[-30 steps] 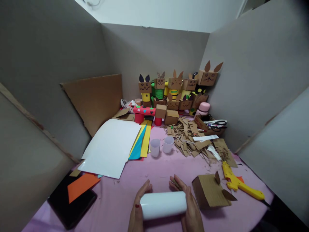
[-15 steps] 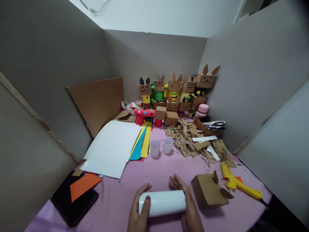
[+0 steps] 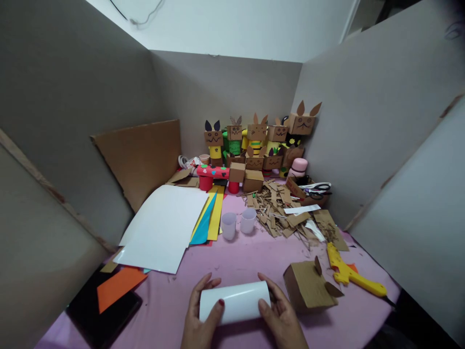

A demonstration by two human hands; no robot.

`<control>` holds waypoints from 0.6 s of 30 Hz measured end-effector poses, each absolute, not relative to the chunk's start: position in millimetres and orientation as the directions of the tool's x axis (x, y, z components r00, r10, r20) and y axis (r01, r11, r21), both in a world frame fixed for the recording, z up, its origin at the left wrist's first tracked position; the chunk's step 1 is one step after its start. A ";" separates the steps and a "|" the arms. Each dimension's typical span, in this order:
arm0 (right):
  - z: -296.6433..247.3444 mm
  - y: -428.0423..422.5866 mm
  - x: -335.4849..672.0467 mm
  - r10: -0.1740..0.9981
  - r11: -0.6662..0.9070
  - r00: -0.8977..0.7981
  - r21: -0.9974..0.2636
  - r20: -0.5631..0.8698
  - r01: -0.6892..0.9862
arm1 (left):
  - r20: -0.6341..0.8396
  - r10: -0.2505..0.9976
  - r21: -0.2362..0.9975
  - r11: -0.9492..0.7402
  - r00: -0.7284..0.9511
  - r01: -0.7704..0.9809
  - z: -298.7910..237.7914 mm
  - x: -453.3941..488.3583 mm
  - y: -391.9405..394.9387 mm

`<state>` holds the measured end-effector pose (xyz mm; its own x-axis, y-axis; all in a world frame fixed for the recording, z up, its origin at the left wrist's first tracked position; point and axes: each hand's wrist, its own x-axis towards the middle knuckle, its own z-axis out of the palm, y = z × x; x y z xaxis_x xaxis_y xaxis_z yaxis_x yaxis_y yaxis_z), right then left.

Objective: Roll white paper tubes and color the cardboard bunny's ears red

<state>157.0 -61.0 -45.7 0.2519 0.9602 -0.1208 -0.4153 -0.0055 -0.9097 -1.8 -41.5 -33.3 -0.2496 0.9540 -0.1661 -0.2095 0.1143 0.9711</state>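
Observation:
A white paper tube (image 3: 235, 301) lies sideways just above the pink cloth, held at both ends. My left hand (image 3: 204, 312) wraps its left end, the thumb resting on the front. Around the right end curls my right hand (image 3: 279, 310), its thumb also on the front; whatever its inner fingers cover is hidden. Right of this hand stands a cardboard box head (image 3: 308, 287) with two pointed ears, apart from it. A yellow glue gun (image 3: 354, 276) lies farther right.
Two translucent cups (image 3: 228, 226) stand ahead of the tube. White paper sheets (image 3: 156, 228) and a black tablet-like slab (image 3: 105, 310) with an orange piece (image 3: 121, 287) lie left. Cardboard scraps (image 3: 274, 208) are heaped right, before several cardboard animal figures (image 3: 257, 132). Grey panels (image 3: 225, 92) enclose the table.
My right thumb has come round onto the tube's front, and a small brown piece seen by that hand is now hidden. The tube tilts slightly up at its right. The whole view has shifted slightly.

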 end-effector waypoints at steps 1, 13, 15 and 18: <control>-45.0 -60.6 157.1 0.960 -0.002 0.253 -0.908 -0.119 -0.419 | -0.177 0.954 0.969 0.126 -0.244 -0.211 -32.8 -1.5 -41.7; -46.0 -56.0 161.7 0.958 -0.065 0.235 -0.924 -0.163 -0.377 | -0.172 0.956 0.982 0.147 -0.237 -0.118 -30.9 1.2 -40.2; -48.4 -54.5 162.2 0.962 -0.067 0.217 -0.914 -0.166 -0.401 | -0.153 0.959 0.988 0.142 -0.240 -0.064 -36.0 -1.8 -38.7; -53.5 -51.5 161.7 0.962 -0.077 0.201 -0.890 -0.184 -0.449 | -0.123 0.961 0.992 0.114 -0.248 -0.053 -44.0 -5.9 -36.6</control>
